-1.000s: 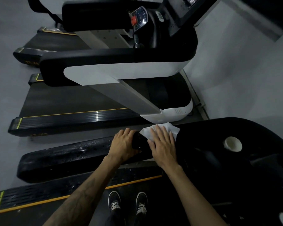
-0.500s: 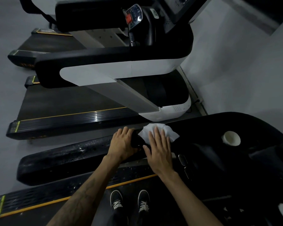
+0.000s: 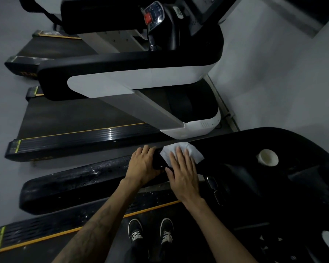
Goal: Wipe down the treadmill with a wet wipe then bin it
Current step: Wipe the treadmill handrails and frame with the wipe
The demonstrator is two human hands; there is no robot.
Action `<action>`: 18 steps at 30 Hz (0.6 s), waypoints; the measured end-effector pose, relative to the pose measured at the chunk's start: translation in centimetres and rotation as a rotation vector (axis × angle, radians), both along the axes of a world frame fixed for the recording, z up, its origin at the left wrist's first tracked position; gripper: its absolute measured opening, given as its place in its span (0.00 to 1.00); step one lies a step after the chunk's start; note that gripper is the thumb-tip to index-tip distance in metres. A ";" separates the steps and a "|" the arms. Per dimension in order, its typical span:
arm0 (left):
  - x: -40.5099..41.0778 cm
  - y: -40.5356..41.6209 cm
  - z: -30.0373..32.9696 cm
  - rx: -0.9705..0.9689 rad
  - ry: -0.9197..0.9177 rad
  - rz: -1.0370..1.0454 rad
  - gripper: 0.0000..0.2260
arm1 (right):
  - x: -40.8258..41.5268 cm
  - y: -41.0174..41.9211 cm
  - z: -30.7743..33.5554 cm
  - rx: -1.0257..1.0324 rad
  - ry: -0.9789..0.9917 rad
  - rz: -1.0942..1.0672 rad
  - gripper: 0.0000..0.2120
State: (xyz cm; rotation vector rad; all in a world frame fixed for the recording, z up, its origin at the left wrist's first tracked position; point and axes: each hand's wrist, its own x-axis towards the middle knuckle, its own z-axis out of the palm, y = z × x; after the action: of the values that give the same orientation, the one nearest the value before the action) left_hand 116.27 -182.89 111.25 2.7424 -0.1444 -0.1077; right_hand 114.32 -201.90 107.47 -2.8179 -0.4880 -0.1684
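I stand on a black treadmill whose left handrail (image 3: 80,185) runs from lower left to the centre and looks damp and speckled. A white wet wipe (image 3: 193,151) lies draped over the rail where it meets the console. My right hand (image 3: 183,172) lies flat on the wipe with straight fingers, pressing it onto the rail. Just left of it, my left hand (image 3: 143,165) grips the same rail with its fingers curled over the far side.
A white cup (image 3: 268,157) sits in the console's holder at right. A second treadmill (image 3: 137,80), white and black, stands close on the left, with a third behind it. Grey floor lies between them, a pale wall to the right. My shoes (image 3: 150,231) are on the belt.
My right hand has slid the wipe a little back along the rail towards me, and the wipe has bunched up. The left hand keeps its grip on the rail.
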 end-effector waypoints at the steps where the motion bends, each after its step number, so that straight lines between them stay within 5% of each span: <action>1: 0.0 0.0 0.0 0.003 0.008 -0.001 0.39 | 0.5 -0.2 0.1 -0.003 -0.004 0.017 0.29; 7: 0.0 0.1 -0.3 0.010 0.002 0.005 0.41 | -1.4 -0.6 -0.4 0.045 -0.020 -0.077 0.29; 12: 0.0 0.1 -0.3 -0.021 -0.014 0.011 0.40 | -1.1 0.0 -0.4 0.003 -0.052 0.068 0.28; 18: 0.1 0.1 -0.1 -0.004 0.005 0.006 0.41 | -1.6 -1.0 -0.4 0.021 -0.029 -0.079 0.29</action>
State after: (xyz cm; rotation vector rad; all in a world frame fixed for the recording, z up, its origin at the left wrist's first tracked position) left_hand 116.39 -182.75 111.11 2.7384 -0.1353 -0.1130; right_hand 112.67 -202.91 107.02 -2.8194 -0.3788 -0.2293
